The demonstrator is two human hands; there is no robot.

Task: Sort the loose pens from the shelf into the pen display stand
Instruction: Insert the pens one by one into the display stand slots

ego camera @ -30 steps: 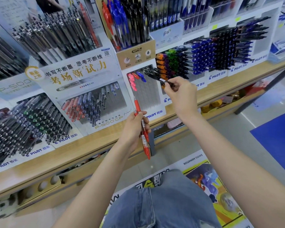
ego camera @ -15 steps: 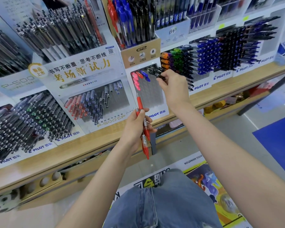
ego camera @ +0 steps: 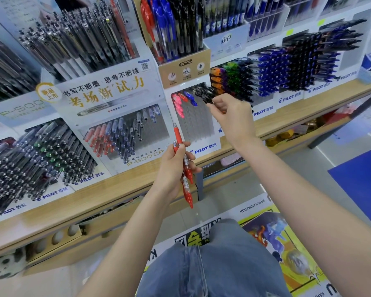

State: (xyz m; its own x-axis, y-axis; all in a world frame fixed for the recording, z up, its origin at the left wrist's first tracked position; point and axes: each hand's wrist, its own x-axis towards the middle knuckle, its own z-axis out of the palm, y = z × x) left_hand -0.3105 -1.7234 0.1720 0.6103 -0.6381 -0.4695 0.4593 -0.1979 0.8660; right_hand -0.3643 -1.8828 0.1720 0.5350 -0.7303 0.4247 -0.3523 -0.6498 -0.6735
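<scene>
At a stationery shop's wooden shelf (ego camera: 107, 200), a person's right hand (ego camera: 230, 113) pinches a black pen (ego camera: 208, 100) between thumb and forefinger at the one o'clock corner of the grey ribbed pen display stand (ego camera: 196, 125). Pink pens (ego camera: 178, 105) and blue pens (ego camera: 191, 98) already sit in its top row, at eleven and twelve o'clock. At six o'clock of the stand, just in front of the shelf edge, the left hand (ego camera: 172, 170) has its fingers (ego camera: 181, 147) curled round a few red pens (ego camera: 187, 179). These are held upright as a loose bundle, rubber grips toward twelve o'clock.

The pens look light and stiff, with smooth plastic barrels that would likely slide against each other in a bundle. The rubber grip section probably offers the surest hold. Taking one pen at a time, pinched at the mid-barrel or just behind the grip, should leave the leading end free to feed into a slot. Whether the black pen is already seated in the stand cannot be told, as the right hand hides its near end. The stand's lower rows appear unfilled.
</scene>
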